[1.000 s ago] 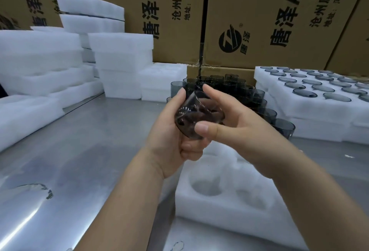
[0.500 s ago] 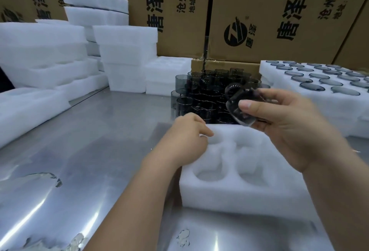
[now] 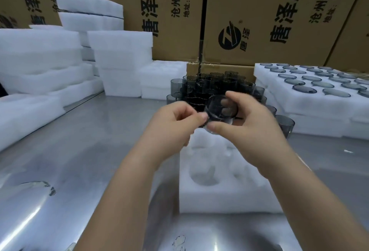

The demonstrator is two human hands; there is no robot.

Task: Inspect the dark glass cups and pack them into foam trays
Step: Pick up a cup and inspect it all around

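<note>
Left grip (image 3: 171,131) rose from foam tray (image 3: 219,198) back to dark glass cup (image 3: 220,109), pinching its rim | right grip (image 3: 253,129) clasped it over tray's far edge | we judged inspection unfinished.

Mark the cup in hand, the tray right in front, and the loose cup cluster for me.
held cup (image 3: 217,111): head view, on its glass side wall.
front tray (image 3: 229,200): head view, on its bare front wall.
loose cups (image 3: 201,86): head view, on a cup in mid-cluster.
</note>
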